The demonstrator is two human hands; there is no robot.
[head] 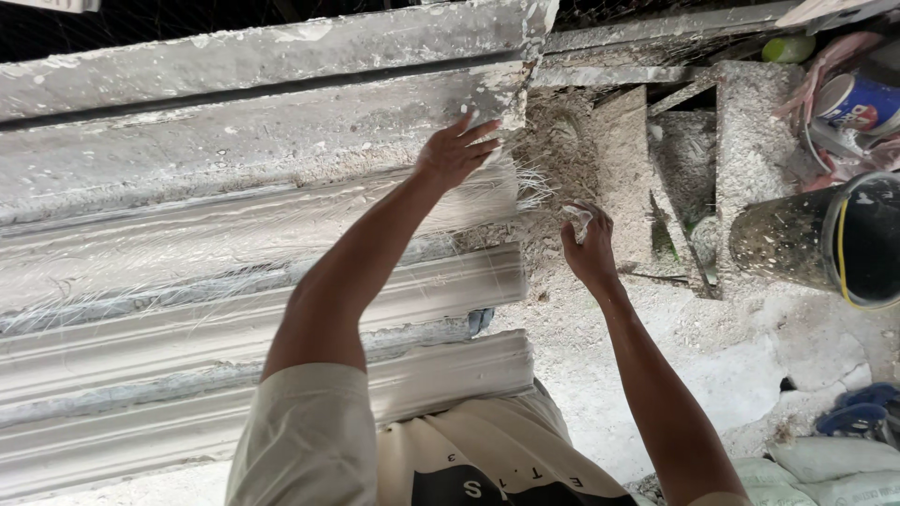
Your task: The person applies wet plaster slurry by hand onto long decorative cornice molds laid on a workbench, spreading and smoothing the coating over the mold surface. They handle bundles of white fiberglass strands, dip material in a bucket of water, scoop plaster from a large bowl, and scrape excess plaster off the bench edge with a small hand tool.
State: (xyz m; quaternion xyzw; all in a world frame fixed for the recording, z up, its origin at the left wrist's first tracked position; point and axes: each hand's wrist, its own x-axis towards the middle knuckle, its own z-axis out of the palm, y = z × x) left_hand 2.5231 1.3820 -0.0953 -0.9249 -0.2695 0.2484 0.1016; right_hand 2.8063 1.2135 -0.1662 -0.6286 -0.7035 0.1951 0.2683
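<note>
Dusty plaster-caked ground [694,347] lies below. Nearest, the right hand [589,251] pinches a small white wad [577,220]. Farther up, the left hand [457,152], fingers spread, presses pale fibres [511,187] at the long moulding's [234,272] end.

Plaster, fibre and crusted grit

Matt white plaster moulding [234,309] looks ridged and smooth; glossy stringy fibre strands [511,187] overlie it; the black bucket [844,239] is rough, plaster-speckled.

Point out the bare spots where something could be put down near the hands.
Bare floor lies between the right hand, the black bucket and the sacks. Crowded: the plaster mouldings under the left hand, and the cans at upper right.
</note>
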